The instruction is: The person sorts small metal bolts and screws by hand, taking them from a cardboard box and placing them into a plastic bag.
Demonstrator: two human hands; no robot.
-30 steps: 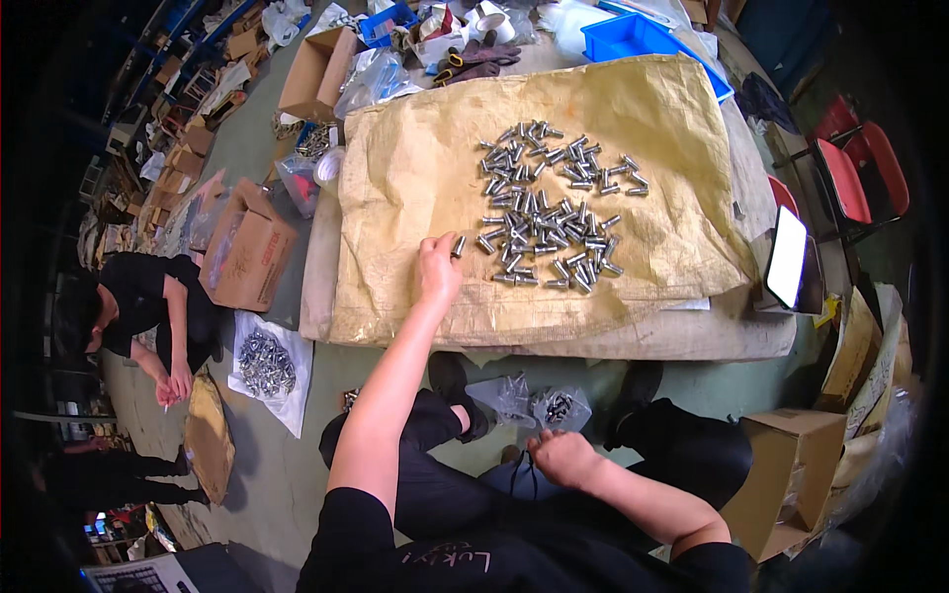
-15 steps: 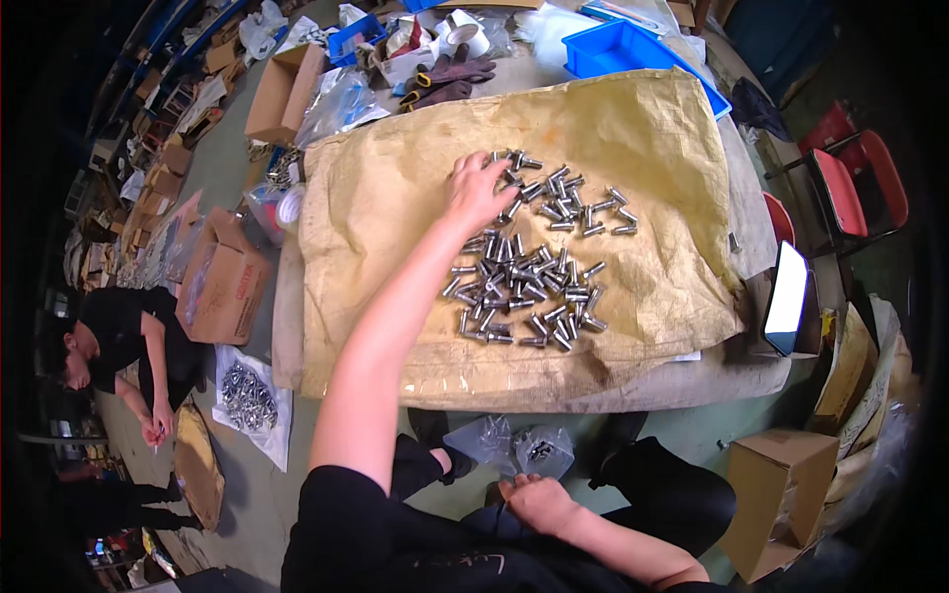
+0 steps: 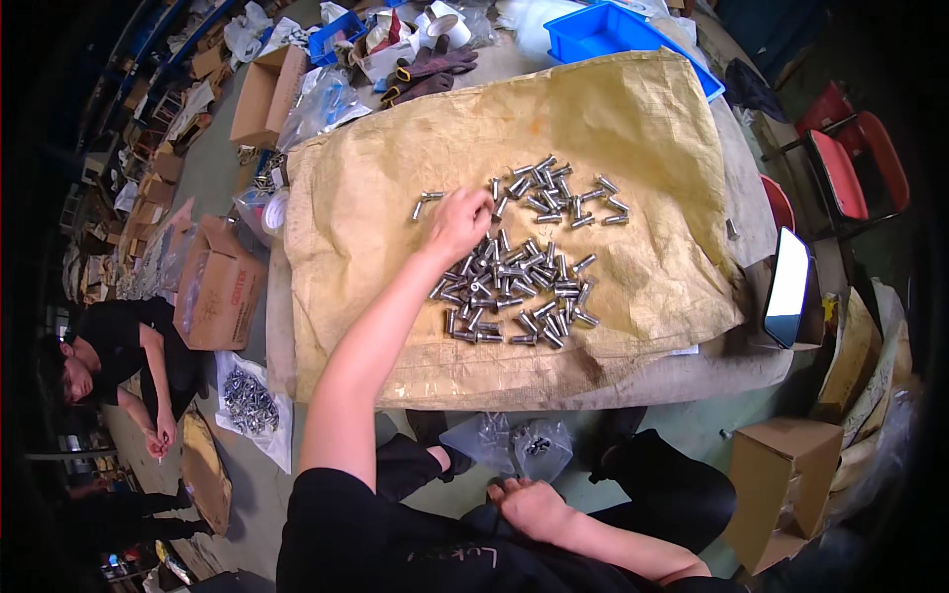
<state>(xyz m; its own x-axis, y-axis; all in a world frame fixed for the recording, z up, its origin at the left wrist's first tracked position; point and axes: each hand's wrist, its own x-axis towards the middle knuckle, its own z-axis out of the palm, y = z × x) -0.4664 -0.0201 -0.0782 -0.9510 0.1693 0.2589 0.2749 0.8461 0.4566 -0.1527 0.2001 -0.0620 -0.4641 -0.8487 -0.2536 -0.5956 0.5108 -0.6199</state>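
My left hand (image 3: 460,223) reaches over the sheet, its fingers bent downward and drawn together at the left edge of the bolts. Whatever it may hold is hidden under the fingers. Below and right of it lies a heap of metal bolts (image 3: 514,277), short and shiny. A second, looser group of bolts (image 3: 554,196) lies farther off to the right. Left of the hand, a few bolts (image 3: 427,201) lie apart on the sheet. My right hand (image 3: 534,506) rests over my lap with curled fingers; their contents cannot be made out.
A tan woven sheet (image 3: 376,188) covers the table. At the back stand a blue bin (image 3: 603,35) and dark work gloves (image 3: 430,74). A tablet-like screen (image 3: 788,287) stands at the right. Cardboard boxes (image 3: 786,484) are on the floor, and a person (image 3: 129,346) crouches at left.
My left hand has come nearer and slightly left, its fingers now drawn in. A few bolts now show left of it. My right hand stays over my lap. The view has shifted slightly.
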